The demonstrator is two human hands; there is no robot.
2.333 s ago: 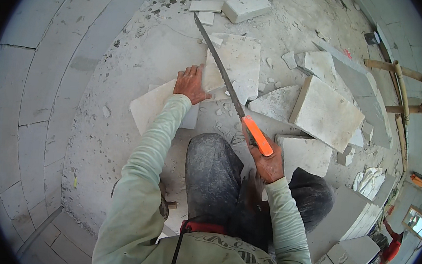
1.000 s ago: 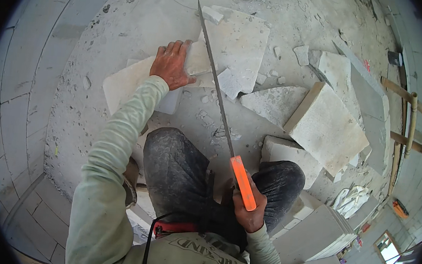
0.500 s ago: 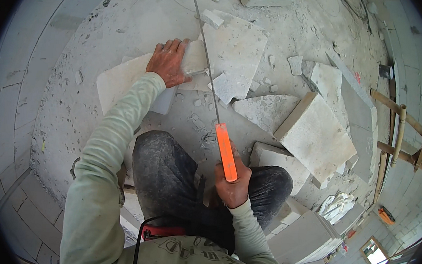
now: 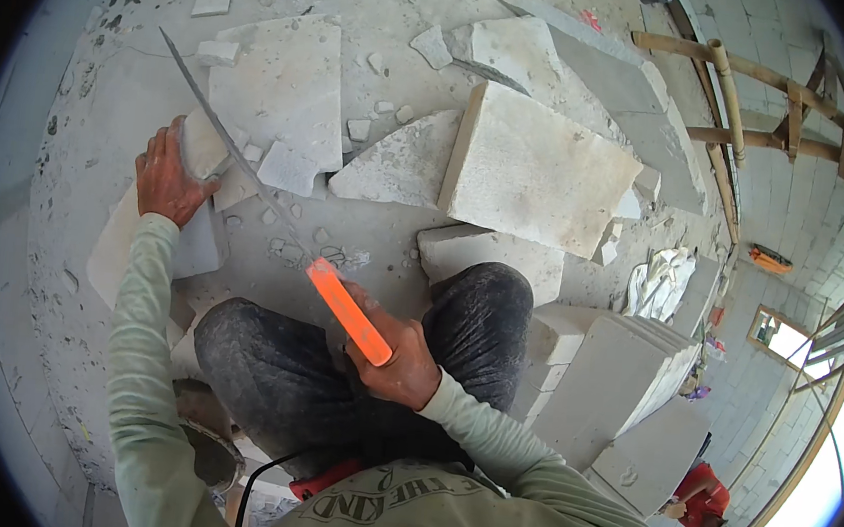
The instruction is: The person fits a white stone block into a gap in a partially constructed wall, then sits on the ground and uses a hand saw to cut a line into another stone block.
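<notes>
My right hand [image 4: 402, 354] is wrapped around the orange handle of a handsaw [image 4: 346, 309], just in front of my knees. Its long grey blade slants away to the far left, passing close along a small off-white block piece [image 4: 205, 147]. My left hand [image 4: 170, 179] grips that piece, fingers over its far left side and thumb on the near side. Under it lies a larger pale slab [image 4: 199, 244], partly covered by my hand and forearm. Whether the saw teeth touch the block, I cannot tell.
Broken pale slabs lie ahead, including a flat one [image 4: 293, 77] and a thick one [image 4: 541, 169]. Stacked panels [image 4: 603, 375] stand right of my knee. A bucket [image 4: 211, 456] sits by my left leg. Bamboo poles [image 4: 727, 105] and a person in red [image 4: 703, 497] are further right.
The view has swung rightward, so the slabs and both hands appear further left. The saw now slants more to the left in view. A bucket and a person in red have come into sight.
</notes>
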